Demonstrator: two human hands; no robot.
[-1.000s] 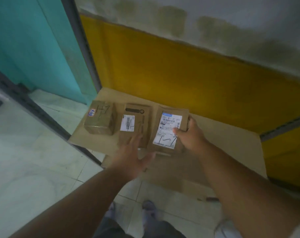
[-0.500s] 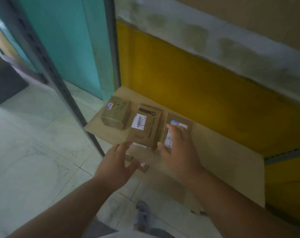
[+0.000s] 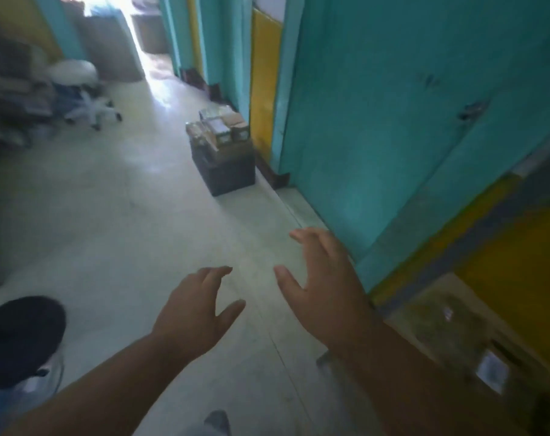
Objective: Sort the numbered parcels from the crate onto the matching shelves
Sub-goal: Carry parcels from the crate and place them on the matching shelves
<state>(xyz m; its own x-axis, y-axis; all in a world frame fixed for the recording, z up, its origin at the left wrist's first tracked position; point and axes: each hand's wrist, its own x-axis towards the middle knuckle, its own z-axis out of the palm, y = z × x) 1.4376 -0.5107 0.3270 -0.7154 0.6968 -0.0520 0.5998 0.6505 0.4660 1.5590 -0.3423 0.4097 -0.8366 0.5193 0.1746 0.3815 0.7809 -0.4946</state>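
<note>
A dark crate (image 3: 228,166) stands on the pale floor beside the teal wall, several brown parcels (image 3: 218,127) piled in its top. My left hand (image 3: 196,313) and my right hand (image 3: 325,286) hang over the floor in front of me, fingers spread, both holding nothing. The low cardboard shelf (image 3: 437,306) lies at the lower right, blurred, with a brown parcel bearing a white label (image 3: 490,371) on it.
A white swivel chair (image 3: 84,102) and stacked dark clutter (image 3: 12,89) stand at the far left. A person's dark-haired head (image 3: 18,338) is at the lower left. Teal and yellow wall panels (image 3: 393,121) run along the right; a bright corridor (image 3: 147,33) opens at the back.
Both hands have left the parcels on the shelf and hold nothing. The view has swung left from the shelf to the floor and the crate.
</note>
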